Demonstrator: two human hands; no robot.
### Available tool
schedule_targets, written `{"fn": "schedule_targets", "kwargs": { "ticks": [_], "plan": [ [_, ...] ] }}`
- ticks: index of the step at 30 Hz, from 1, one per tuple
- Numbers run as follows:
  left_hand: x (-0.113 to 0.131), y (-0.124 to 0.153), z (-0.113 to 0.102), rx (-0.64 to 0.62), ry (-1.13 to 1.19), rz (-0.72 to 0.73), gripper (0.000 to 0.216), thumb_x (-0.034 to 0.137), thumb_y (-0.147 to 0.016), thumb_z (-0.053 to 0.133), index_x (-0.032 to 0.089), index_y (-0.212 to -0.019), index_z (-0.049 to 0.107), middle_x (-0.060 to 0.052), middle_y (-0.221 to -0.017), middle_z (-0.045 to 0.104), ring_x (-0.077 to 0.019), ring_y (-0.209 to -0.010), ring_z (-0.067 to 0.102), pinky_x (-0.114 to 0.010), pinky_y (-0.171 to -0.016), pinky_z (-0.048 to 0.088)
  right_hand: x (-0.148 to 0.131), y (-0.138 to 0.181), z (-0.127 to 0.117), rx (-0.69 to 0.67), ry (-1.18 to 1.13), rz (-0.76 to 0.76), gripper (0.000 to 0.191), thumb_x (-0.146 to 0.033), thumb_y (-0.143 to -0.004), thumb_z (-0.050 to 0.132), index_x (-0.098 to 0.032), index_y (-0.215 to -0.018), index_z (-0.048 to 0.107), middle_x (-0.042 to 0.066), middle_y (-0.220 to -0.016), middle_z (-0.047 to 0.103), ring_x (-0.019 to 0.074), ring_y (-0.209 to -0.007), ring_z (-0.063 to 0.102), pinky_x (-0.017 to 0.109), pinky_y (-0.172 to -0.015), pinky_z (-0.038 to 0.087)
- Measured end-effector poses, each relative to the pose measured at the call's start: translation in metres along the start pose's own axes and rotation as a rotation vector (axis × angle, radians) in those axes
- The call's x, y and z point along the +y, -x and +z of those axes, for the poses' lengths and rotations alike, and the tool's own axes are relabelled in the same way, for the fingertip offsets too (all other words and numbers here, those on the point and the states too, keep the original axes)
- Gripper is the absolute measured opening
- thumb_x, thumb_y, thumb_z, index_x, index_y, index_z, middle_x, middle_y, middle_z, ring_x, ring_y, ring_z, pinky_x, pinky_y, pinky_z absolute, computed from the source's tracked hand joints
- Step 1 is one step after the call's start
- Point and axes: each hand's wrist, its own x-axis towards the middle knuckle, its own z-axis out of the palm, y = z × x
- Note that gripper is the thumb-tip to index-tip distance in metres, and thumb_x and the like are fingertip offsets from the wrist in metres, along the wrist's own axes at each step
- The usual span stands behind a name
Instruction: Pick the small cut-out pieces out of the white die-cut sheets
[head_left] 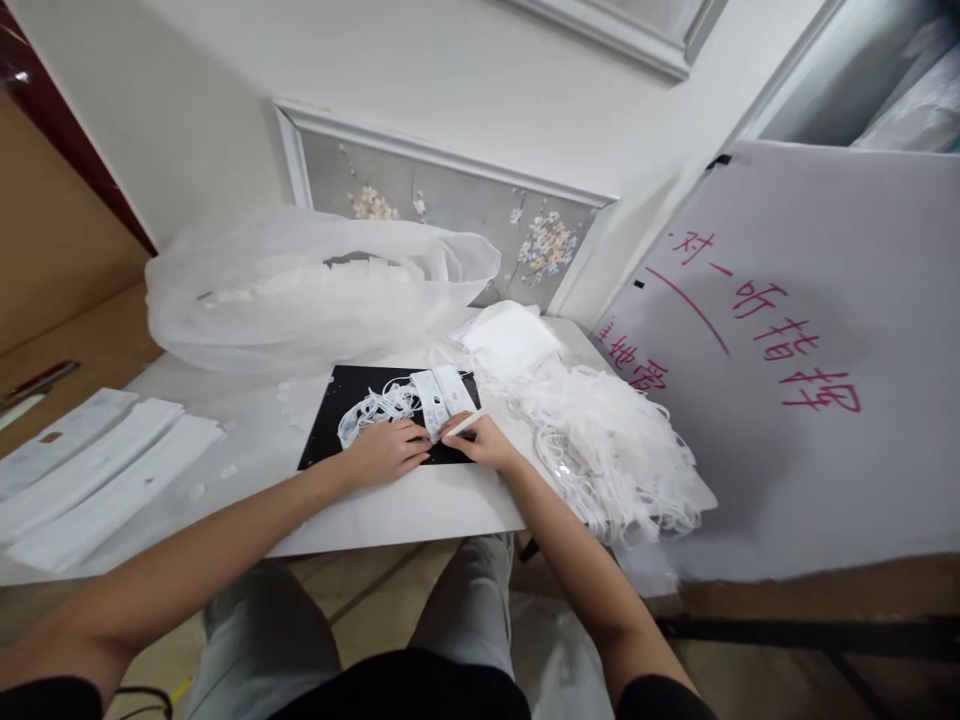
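Observation:
On a black mat (319, 425) lie two white flat strips (429, 392) with small cut-outs, side by side. A bundle of thin white cords (379, 405) is heaped to their left. My left hand (386, 450) rests palm down at the mat's front edge, its bent fingertips pinching the lower end of the left strip. Closed around a slim white pen-like stick (466, 423), my right hand (484, 442) meets the strips' lower ends from the right. The stick's tip and the exact contact between the fingertips are too small to make out.
A large pile of white corded pieces (615, 450) spreads right of the mat. Behind stands a translucent plastic bag (315, 290). Stacks of white strips (112, 480) lie at left. A whiteboard (825, 460) with red writing leans at right; the table's front edge (397, 540) is near my legs.

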Motion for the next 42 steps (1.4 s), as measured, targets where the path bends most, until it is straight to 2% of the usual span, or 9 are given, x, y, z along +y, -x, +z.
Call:
{"fn": "schedule_targets", "kwargs": {
  "ticks": [7,16,19,23,26,32,37,42],
  "plan": [
    [-0.001,-0.002,-0.006,-0.061,-0.034,-0.074,0.03,0.038,-0.102,0.047,0.028,-0.11,0.075,-0.003,-0.119,0.067,-0.0196,-0.103,0.06,-0.029,-0.069,0.041,0.011,-0.004,-0.001,-0.069,0.133,-0.096,0.02,-0.037,-0.09,0.066,-0.022,-0.096,0.077,0.008,-0.098,0.075,0.024,-0.098,0.068,0.043,-0.095,0.051],
    [-0.001,-0.002,-0.008,-0.048,-0.041,-0.049,0.029,0.036,-0.101,0.049,0.028,-0.109,0.076,-0.005,-0.116,0.068,-0.0206,-0.104,0.062,-0.028,-0.064,0.043,0.02,-0.004,-0.002,-0.061,0.265,-0.146,0.02,-0.038,-0.092,0.064,-0.023,-0.098,0.076,0.007,-0.1,0.075,0.0238,-0.101,0.069,0.041,-0.095,0.054],
    [-0.002,-0.001,-0.007,-0.03,-0.038,-0.034,0.029,0.035,-0.101,0.048,0.027,-0.11,0.075,-0.006,-0.117,0.068,-0.0214,-0.104,0.062,-0.029,-0.068,0.046,0.02,-0.005,-0.003,-0.068,0.313,-0.151,0.019,-0.038,-0.093,0.063,-0.024,-0.098,0.075,0.007,-0.1,0.075,0.0245,-0.102,0.069,0.043,-0.096,0.054],
    [-0.005,-0.002,-0.003,0.005,0.016,0.054,0.029,0.032,-0.101,0.049,0.024,-0.11,0.075,-0.008,-0.118,0.068,-0.022,-0.104,0.062,-0.035,-0.086,0.05,0.018,-0.004,-0.002,-0.088,0.41,-0.184,0.018,-0.034,-0.096,0.06,-0.024,-0.1,0.074,0.007,-0.102,0.075,0.0244,-0.105,0.067,0.044,-0.099,0.052],
    [-0.006,-0.002,0.0,0.018,0.078,0.044,0.026,0.03,-0.099,0.053,0.023,-0.109,0.076,-0.009,-0.119,0.067,-0.0233,-0.107,0.062,-0.038,-0.094,0.049,0.013,-0.003,0.002,-0.109,0.534,-0.231,0.017,-0.029,-0.097,0.056,-0.023,-0.101,0.073,0.006,-0.104,0.075,0.024,-0.105,0.066,0.045,-0.1,0.049],
    [0.002,-0.003,-0.005,-0.034,0.161,-0.089,0.026,0.032,-0.098,0.055,0.024,-0.108,0.077,-0.009,-0.12,0.065,-0.0256,-0.111,0.059,-0.041,-0.098,0.047,0.006,0.003,0.014,-0.098,0.916,-0.3,0.02,-0.022,-0.099,0.049,-0.021,-0.102,0.068,0.009,-0.104,0.072,0.0242,-0.107,0.06,0.041,-0.094,0.044],
    [0.006,-0.002,-0.008,-0.049,0.158,-0.099,0.028,0.033,-0.098,0.053,0.023,-0.112,0.076,-0.011,-0.121,0.064,-0.0263,-0.112,0.058,-0.042,-0.101,0.045,0.006,0.004,0.021,-0.13,1.1,-0.356,0.017,-0.016,-0.095,0.049,-0.018,-0.099,0.066,0.01,-0.093,0.069,0.0232,-0.095,0.057,0.037,-0.088,0.041],
    [0.005,-0.001,-0.008,-0.062,0.158,-0.103,0.029,0.032,-0.099,0.051,0.021,-0.112,0.075,-0.011,-0.123,0.062,-0.0254,-0.113,0.057,-0.041,-0.102,0.044,0.002,0.004,0.023,-0.129,1.199,-0.385,0.016,-0.015,-0.095,0.049,-0.018,-0.1,0.064,0.009,-0.091,0.069,0.023,-0.093,0.056,0.037,-0.086,0.04]
  ]
}}
